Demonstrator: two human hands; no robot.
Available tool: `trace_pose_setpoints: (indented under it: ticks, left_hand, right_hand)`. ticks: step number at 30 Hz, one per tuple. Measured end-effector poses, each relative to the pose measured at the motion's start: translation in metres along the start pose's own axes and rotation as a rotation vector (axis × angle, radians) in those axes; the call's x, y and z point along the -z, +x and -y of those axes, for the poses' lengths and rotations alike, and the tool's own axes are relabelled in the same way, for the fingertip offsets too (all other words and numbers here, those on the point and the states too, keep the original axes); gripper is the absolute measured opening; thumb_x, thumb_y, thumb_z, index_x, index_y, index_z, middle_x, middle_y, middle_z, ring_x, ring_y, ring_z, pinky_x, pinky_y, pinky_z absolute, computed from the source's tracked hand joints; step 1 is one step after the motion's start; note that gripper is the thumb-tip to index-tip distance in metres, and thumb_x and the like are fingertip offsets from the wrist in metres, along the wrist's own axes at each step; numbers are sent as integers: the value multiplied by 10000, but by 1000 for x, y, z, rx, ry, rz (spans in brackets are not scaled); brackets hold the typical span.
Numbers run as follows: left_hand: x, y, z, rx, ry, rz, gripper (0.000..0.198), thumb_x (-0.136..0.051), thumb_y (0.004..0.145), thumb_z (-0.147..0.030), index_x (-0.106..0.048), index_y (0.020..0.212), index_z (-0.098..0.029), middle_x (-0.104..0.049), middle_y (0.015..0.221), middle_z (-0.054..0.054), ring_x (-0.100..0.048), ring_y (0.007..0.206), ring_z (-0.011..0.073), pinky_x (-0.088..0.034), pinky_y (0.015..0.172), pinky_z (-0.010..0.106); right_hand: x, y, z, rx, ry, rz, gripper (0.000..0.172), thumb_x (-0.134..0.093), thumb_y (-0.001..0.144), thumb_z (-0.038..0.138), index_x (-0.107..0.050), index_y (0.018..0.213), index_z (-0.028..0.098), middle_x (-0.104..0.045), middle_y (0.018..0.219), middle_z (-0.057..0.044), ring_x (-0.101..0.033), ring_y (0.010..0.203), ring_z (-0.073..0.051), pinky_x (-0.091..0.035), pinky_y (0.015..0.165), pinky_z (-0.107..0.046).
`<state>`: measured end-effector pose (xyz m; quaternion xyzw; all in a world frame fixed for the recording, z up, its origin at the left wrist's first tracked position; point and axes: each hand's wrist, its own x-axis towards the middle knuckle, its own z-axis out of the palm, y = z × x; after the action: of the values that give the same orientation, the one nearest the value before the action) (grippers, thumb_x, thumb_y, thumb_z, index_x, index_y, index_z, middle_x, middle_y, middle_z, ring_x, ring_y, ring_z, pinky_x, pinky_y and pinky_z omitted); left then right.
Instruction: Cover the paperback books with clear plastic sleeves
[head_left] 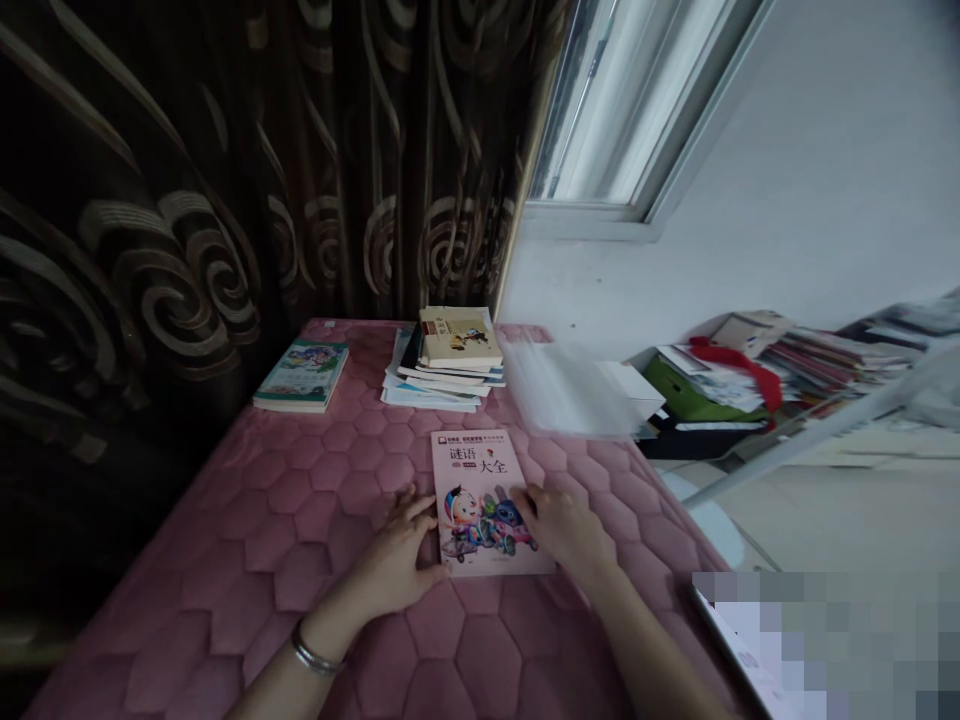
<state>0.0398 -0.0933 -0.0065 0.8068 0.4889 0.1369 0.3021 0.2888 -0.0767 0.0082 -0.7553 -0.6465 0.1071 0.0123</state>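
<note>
The dark patterned curtain (315, 130) hangs across the left and far side. The pale wall (817, 140) stands at the right and contains the window (615, 110). The pink quilted cover (300, 515), stitched in hexagons, spreads below and carries the books.

Beyond its right edge is a green container (671, 390) with papers and a red strip (761, 380) on top. A white item (562, 390) lies near the far right corner of the cover; it is too blurred to identify.

The book stack (457, 375) is at the far side, in front of the curtain. The green book (304, 375) lies flat to its left, well apart from it.

The pink book (480, 510) lies flat on the cover between the two hands, nearer than the stack, with its illustrated front facing up and its title at the far end.

The left hand (401, 555) is at the left edge of this book, fingers spread, thumb at the near left corner; it is not closed around anything. The right hand (574, 535) overlaps the right edge, fingertips on the front; whether it grips the edge cannot be told.

A silver bracelet (311, 655) encircles the left wrist.
</note>
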Motion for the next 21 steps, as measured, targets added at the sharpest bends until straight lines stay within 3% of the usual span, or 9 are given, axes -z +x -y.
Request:
trace_pose_setpoints:
  ticks: [3,9,13,16,19,21]
  left_hand:
    - [2,-1,-2,-8,-7,8,444,-688,731,-266,-598,1163,-210,-375,1506,72,-176,1450,276,-166,1193,474]
    - [2,-1,-4,-17,-18,-19,431,-673,731,-260,-566,1144,-194,-396,1482,108,-214,1437,292,-146,1193,502]
    - [0,-1,-7,-74,-22,-71,639,-653,748,-300,-422,1334,-193,-435,1448,137,-253,1421,302,-135,1184,530]
    - [-4,0,-10,13,6,-65,742,-624,778,-422,-337,1415,-173,-370,1495,160,-224,1429,326,-188,1166,531]
    - [-8,5,-11,110,69,-86,717,-554,824,-456,-319,1433,-161,-341,1517,150,-244,1426,299,-175,1174,512]
    - [-11,10,-9,143,127,-113,679,-528,838,-419,-325,1431,-158,-343,1519,145,-265,1421,285,-92,1185,526]
  right_hand:
    - [-5,4,-1,-20,25,-22,399,-355,953,442,-660,1030,195,-719,914,-110,-685,847,-248,-459,680,-299]
    - [-18,24,-6,-11,181,-190,324,-395,933,336,-646,992,138,-720,962,-116,-671,911,-229,-448,710,-263]
    - [-16,33,-9,-10,333,-134,308,-411,910,313,-680,904,164,-737,872,-80,-681,849,-207,-450,694,-242]
    - [-14,35,-14,21,459,-73,313,-432,883,332,-671,767,166,-716,740,-55,-673,747,-200,-439,624,-239]
    - [-16,35,-20,33,663,0,316,-480,836,385,-624,665,161,-667,623,-36,-639,620,-189,-420,525,-240]
    - [-17,32,-25,-12,805,97,304,-513,801,419,-596,661,163,-650,589,-32,-624,565,-187,-419,473,-240]
